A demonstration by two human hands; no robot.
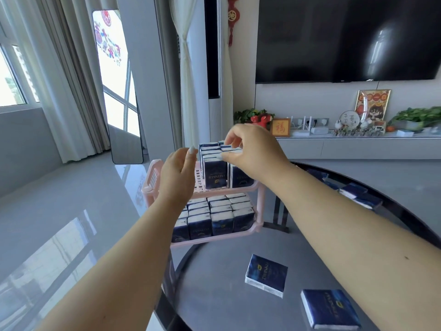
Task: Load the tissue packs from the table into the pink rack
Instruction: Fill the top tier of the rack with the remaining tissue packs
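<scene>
A pink two-tier rack stands on the round grey table. Its lower tier is packed with upright dark blue tissue packs. The upper tier holds several upright packs on its right half. My right hand is over those upper packs, its fingertips pinching the top of one in the back rows. My left hand hovers beside the upper packs on their left with loosely curled fingers and holds nothing. Two packs lie flat on the table near me, one and another.
More blue packs lie at the table's right edge behind my right forearm. Beyond the table are a TV, a white media unit with ornaments and plants, a standing mirror, curtains and glossy grey floor.
</scene>
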